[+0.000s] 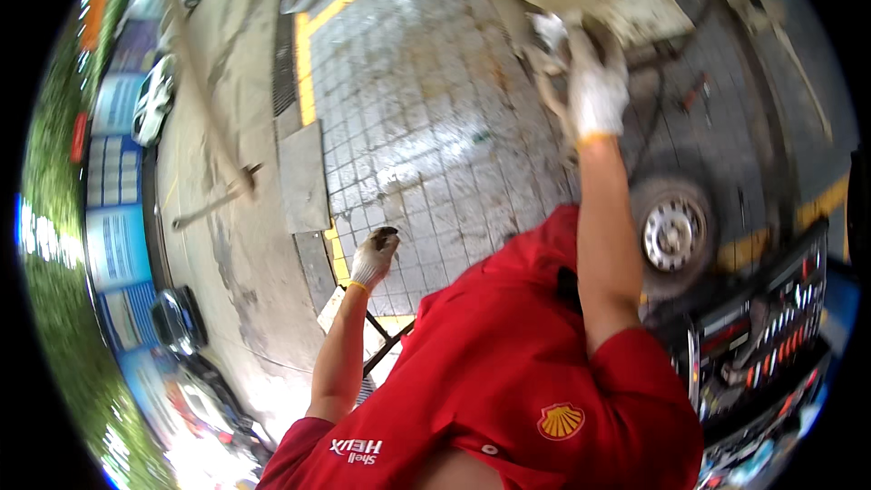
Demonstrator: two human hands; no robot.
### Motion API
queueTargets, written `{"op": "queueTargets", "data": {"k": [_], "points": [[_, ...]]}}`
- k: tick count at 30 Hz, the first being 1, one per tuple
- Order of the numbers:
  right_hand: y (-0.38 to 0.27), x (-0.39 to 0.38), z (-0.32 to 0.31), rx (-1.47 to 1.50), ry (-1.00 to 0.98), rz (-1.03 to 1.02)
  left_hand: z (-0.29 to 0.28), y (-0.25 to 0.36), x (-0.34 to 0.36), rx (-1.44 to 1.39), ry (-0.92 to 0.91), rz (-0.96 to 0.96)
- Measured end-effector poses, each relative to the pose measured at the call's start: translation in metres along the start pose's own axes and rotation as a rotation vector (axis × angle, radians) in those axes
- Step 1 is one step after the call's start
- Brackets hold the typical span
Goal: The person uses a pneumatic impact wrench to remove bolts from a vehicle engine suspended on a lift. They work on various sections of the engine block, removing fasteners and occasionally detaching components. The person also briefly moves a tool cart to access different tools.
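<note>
My right hand (594, 86), in a white knit glove, reaches forward at the upper right to a beige metal assembly (650, 11) with worn, grimy parts; its fingertips are blurred, so their grip is unclear. A small white item (548, 29) is just left of it. My left hand (375, 257), also gloved, is low at center left with curled fingers and a dark patch at the fingertips; what they hold, if anything, I cannot make out. It is over the tiled floor (399, 163), near a black metal frame (379, 330).
A loose wheel (672, 234) lies at my right beside an open tool case (771, 336). A red-handled tool (694, 93) is on the floor. A long pole (209, 204) is at the left, with parked cars (179, 318) and blue panels (118, 245) beyond.
</note>
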State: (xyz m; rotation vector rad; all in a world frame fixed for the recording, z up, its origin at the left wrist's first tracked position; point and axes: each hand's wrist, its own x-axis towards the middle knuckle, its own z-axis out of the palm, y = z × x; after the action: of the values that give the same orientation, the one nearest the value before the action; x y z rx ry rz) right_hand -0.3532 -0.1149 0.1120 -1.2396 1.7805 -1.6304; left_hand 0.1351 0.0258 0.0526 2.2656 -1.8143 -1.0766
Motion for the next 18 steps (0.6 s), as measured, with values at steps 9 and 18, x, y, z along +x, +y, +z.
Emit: {"op": "queueTargets", "data": {"k": [9, 18], "points": [[-0.137, -0.120, 0.132, 0.530, -1.005, 0.262, -0.024, -0.033, -0.013, -0.189, 0.197, -0.059], [-0.188, -0.223, 0.271, 0.359, -1.566, 0.328, 0.056, -0.205, -0.061, -0.514, 0.249, -0.499]]}}
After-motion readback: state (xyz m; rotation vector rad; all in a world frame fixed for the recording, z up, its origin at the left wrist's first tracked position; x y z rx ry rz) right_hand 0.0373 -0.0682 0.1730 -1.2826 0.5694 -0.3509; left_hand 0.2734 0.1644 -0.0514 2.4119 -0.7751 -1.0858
